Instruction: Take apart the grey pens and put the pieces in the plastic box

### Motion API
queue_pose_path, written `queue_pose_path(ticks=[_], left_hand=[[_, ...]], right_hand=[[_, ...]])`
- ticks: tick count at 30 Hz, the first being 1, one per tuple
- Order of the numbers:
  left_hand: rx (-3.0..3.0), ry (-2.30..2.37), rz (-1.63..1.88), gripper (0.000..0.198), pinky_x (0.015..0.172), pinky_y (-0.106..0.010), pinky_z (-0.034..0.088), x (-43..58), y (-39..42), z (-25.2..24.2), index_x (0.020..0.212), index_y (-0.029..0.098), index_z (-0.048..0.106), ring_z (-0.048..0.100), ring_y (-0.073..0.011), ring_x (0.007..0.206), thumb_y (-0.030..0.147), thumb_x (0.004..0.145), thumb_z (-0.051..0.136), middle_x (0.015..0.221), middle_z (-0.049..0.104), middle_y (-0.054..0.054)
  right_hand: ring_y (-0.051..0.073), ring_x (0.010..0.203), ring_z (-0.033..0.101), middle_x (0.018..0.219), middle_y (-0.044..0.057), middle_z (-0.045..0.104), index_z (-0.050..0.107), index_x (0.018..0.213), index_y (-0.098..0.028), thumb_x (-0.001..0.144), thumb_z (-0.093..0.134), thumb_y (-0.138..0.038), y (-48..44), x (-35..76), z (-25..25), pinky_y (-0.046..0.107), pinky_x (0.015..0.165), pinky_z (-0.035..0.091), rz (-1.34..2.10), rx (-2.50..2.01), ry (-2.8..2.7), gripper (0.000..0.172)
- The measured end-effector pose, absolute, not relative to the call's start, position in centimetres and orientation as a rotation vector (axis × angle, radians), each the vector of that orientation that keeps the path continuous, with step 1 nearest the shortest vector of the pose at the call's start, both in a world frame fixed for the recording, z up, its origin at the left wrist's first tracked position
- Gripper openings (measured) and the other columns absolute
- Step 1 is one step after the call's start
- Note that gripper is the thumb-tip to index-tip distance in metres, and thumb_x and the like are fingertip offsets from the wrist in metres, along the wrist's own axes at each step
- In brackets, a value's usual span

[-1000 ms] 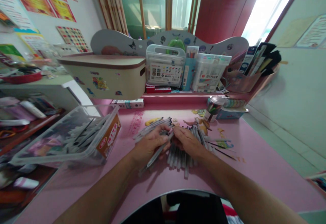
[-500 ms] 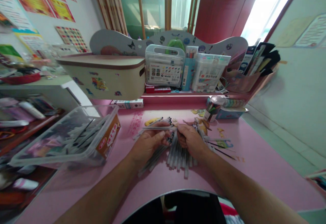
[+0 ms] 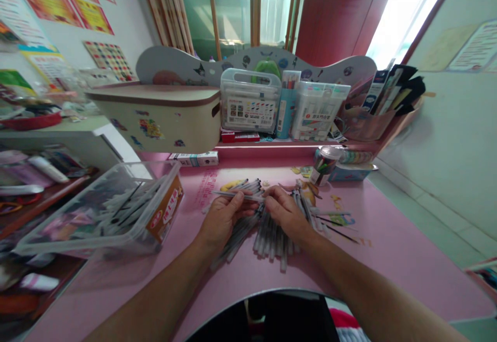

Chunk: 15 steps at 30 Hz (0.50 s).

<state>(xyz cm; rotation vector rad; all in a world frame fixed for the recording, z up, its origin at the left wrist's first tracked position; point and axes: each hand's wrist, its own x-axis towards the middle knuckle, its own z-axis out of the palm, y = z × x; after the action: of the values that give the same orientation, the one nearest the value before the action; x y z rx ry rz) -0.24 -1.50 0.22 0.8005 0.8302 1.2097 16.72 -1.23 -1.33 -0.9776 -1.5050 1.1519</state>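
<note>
My left hand is closed around a slim grey-white pen, held nearly level above the desk with thumb on top. The fingertips of my right hand pinch together at the pen's right end; whether they grip a cap or the pen's tip is too small to tell. Beneath and between my hands lie many similar pens in fanned piles: a left pile slanting under my left hand, and a middle pile pointing toward me. More pens lie beside my right hand, partly hidden by it.
A clear plastic bin with grey pens and a pink packet stands at left. Thin dark brushes lie to the right on the pink desk. Behind are a jar, a lidded cream box and marker cases on a shelf.
The pen in my left hand has shifted slightly, and its left end is now lower on the thumb side. My right fingers have moved a little left and opened out from a tighter curl.
</note>
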Motion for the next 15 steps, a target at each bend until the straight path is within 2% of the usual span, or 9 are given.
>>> queue_pose_path(ticks=[2, 4, 8, 9, 11, 15], left_hand=[[0.81, 0.854, 1.216, 0.024, 0.063, -0.02, 0.057, -0.2, -1.5, 0.1, 0.089, 0.009, 0.069, 0.072, -0.016, 0.07, 0.031, 0.081, 0.072, 0.077, 0.074, -0.012], [0.826, 0.87, 1.228, 0.024, 0.063, -0.02, 0.057, -0.3, -1.5, 0.0, 0.09, 0.009, 0.069, 0.071, -0.0159, 0.07, 0.031, 0.08, 0.072, 0.078, 0.075, -0.012], [0.854, 0.869, 1.23, 0.025, 0.065, -0.02, 0.058, -0.4, -1.5, -0.2, 0.09, 0.011, 0.07, 0.071, -0.0154, 0.072, 0.034, 0.081, 0.071, 0.077, 0.074, -0.01], [0.858, 0.871, 1.23, 0.025, 0.065, -0.02, 0.058, -0.4, -1.5, -0.2, 0.09, 0.011, 0.07, 0.071, -0.0151, 0.072, 0.034, 0.081, 0.071, 0.076, 0.074, -0.009], [0.87, 0.876, 1.235, 0.024, 0.064, -0.02, 0.057, -0.3, -1.5, -0.1, 0.089, 0.012, 0.07, 0.071, -0.0148, 0.071, 0.035, 0.081, 0.071, 0.074, 0.074, -0.008], [0.887, 0.878, 1.247, 0.025, 0.064, -0.021, 0.057, -0.3, -1.7, 0.0, 0.09, 0.011, 0.07, 0.07, -0.0148, 0.071, 0.034, 0.08, 0.072, 0.078, 0.074, -0.009]], right_hand=[[0.014, 0.061, 0.038, 0.064, -0.002, 0.042, 0.05, 0.072, -0.021, 0.095, 0.042, -0.048, -1.1, 16.8, -1.6, 0.026, 0.054, 0.029, 1.207, -1.04, -1.5, 0.036], [0.014, 0.059, 0.036, 0.062, -0.002, 0.04, 0.046, 0.066, -0.021, 0.095, 0.041, -0.047, -1.1, 16.8, -1.6, 0.026, 0.052, 0.026, 1.185, -1.077, -1.526, 0.039], [0.013, 0.065, 0.04, 0.075, -0.002, 0.047, 0.052, 0.083, -0.021, 0.087, 0.056, -0.035, -1.4, 16.8, -1.1, 0.025, 0.055, 0.03, 1.117, -0.999, -1.528, 0.015], [0.013, 0.065, 0.041, 0.078, -0.002, 0.048, 0.052, 0.09, -0.022, 0.085, 0.058, -0.034, -1.4, 16.8, -1.1, 0.024, 0.055, 0.031, 1.13, -0.975, -1.507, 0.014], [0.012, 0.063, 0.04, 0.076, -0.003, 0.048, 0.052, 0.093, -0.022, 0.087, 0.056, -0.038, -1.4, 16.8, -1.3, 0.024, 0.054, 0.03, 1.199, -0.969, -1.465, 0.017], [0.012, 0.057, 0.036, 0.064, -0.003, 0.042, 0.049, 0.073, -0.02, 0.095, 0.04, -0.051, -1.1, 16.8, -2.1, 0.024, 0.049, 0.024, 1.301, -1.056, -1.44, 0.038]])
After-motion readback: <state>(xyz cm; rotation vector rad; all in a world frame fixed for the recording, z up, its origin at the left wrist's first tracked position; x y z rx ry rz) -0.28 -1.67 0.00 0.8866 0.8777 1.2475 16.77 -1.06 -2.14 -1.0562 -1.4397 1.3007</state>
